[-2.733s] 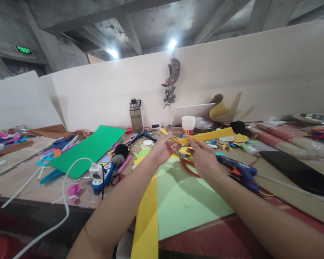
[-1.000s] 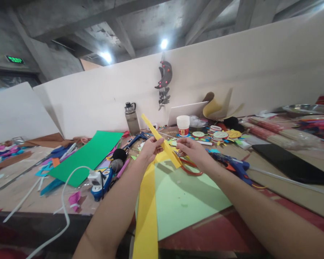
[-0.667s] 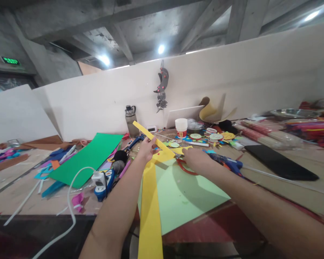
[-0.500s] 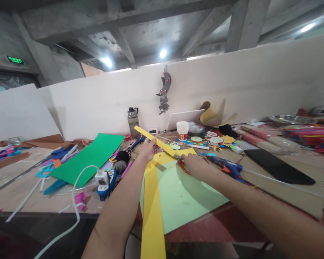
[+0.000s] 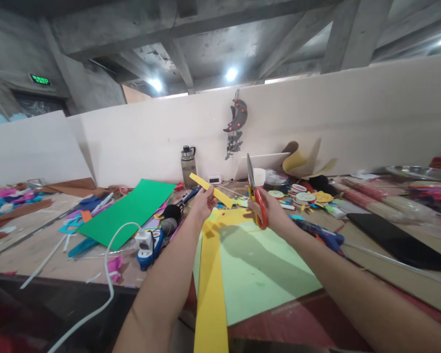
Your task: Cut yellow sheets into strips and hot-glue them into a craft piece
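Observation:
My left hand [image 5: 203,204] pinches a narrow yellow foam strip [image 5: 211,189] and holds it up above the table, slanting down to the right. My right hand [image 5: 270,214] is closed round the red handles of a pair of scissors [image 5: 256,198], whose blades point straight up. The two hands are a short way apart. Under them lie a light green sheet [image 5: 259,274] and a long yellow sheet [image 5: 210,284] that hangs over the table's near edge.
A dark green sheet [image 5: 127,211], a white plug with cable [image 5: 144,240] and coloured scraps lie to the left. A blue glue gun [image 5: 321,236] and a black slab [image 5: 400,238] sit at right. A water bottle [image 5: 188,165], paper cup [image 5: 259,175] and round cut-outs stand by the white partition.
My right hand let go of the yellow strip, reached down to the table and lifted the red scissors, blades up. My left hand kept the strip, which swung from level to slanted.

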`<state>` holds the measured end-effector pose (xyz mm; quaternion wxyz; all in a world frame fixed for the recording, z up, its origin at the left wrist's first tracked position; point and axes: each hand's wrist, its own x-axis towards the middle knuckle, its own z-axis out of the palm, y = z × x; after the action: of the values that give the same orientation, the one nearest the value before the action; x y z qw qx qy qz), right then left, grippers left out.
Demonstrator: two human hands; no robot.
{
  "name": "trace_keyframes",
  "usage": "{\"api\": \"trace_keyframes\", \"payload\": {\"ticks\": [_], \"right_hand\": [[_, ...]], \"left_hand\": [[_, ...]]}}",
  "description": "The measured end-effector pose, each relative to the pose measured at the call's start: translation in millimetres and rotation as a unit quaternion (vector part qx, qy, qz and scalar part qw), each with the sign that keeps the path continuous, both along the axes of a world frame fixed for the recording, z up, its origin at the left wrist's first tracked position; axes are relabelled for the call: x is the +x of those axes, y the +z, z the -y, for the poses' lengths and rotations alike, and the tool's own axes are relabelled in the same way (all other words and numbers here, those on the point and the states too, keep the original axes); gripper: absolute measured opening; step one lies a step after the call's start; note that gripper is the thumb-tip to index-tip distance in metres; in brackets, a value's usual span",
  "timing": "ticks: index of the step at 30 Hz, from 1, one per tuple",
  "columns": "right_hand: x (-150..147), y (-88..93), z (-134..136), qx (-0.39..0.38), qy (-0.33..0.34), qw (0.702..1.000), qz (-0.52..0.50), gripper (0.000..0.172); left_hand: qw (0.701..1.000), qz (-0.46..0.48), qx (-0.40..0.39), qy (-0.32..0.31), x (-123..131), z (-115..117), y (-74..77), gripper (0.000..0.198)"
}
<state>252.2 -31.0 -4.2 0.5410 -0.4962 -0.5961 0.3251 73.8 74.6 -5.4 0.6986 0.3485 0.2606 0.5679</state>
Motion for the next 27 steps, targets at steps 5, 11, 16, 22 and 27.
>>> {"api": "trace_keyframes", "payload": {"ticks": [5, 11, 16, 22, 27], "right_hand": [[1.1, -11.0, 2.6, -0.004, 0.034, 0.996, -0.083, 0.058], [18.4, -9.0, -0.8, -0.099, 0.032, 0.980, -0.171, 0.038], [24.9, -1.9, 0.2, -0.158, 0.004, 0.982, -0.103, 0.038], [31.3, -12.7, -0.3, -0.113, -0.106, 0.902, 0.403, 0.029], [28.1, -21.2, 5.2, -0.137, -0.072, 0.851, 0.503, 0.031]], "left_hand": [[0.994, -0.010, 0.019, -0.111, 1.3, 8.6, -0.3, 0.009], [0.993, 0.031, 0.007, -0.114, 1.8, 17.5, 10.7, 0.005], [0.997, 0.042, 0.013, -0.068, 1.6, 17.2, 13.1, 0.007], [0.998, 0.034, 0.023, -0.053, 8.0, 20.1, 13.4, 0.007], [0.997, 0.070, 0.022, -0.014, -0.3, 17.2, 24.1, 0.003]]}}
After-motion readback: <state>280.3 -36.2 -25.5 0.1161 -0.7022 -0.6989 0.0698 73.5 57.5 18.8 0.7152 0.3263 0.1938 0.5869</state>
